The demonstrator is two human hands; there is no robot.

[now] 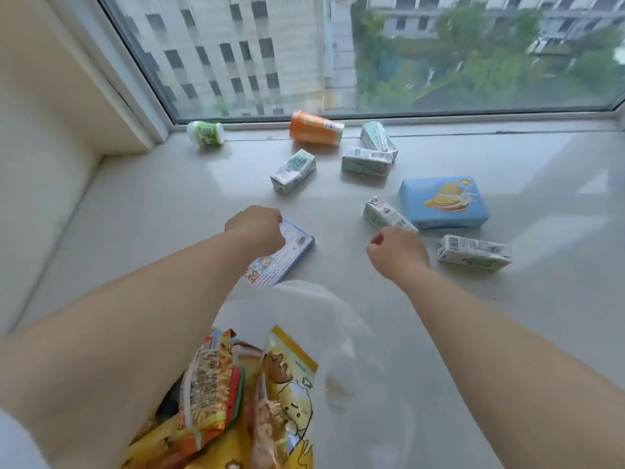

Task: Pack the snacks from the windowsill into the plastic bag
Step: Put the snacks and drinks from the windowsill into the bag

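Observation:
A translucent plastic bag point(338, 333) lies open at the bottom centre, with yellow and orange snack packets point(209, 380) inside. My left hand point(255, 228) grips the far end of a flat blue box point(291, 252) lying just beyond the bag's mouth. My right hand point(397, 253) has its fingers curled with nothing visible in them, right at the near end of a small white carton point(384, 214). On the windowsill point(169, 214) lie more white cartons point(293, 170) point(473, 252) point(367, 160), a light blue biscuit box point(443, 201), an orange cup point(316, 127) on its side and a green-and-white tub point(206, 133).
The window glass point(372, 52) and its frame run along the far edge of the sill. A cream wall point(44, 130) closes the left side. One more carton point(377, 137) leans behind the others near the frame.

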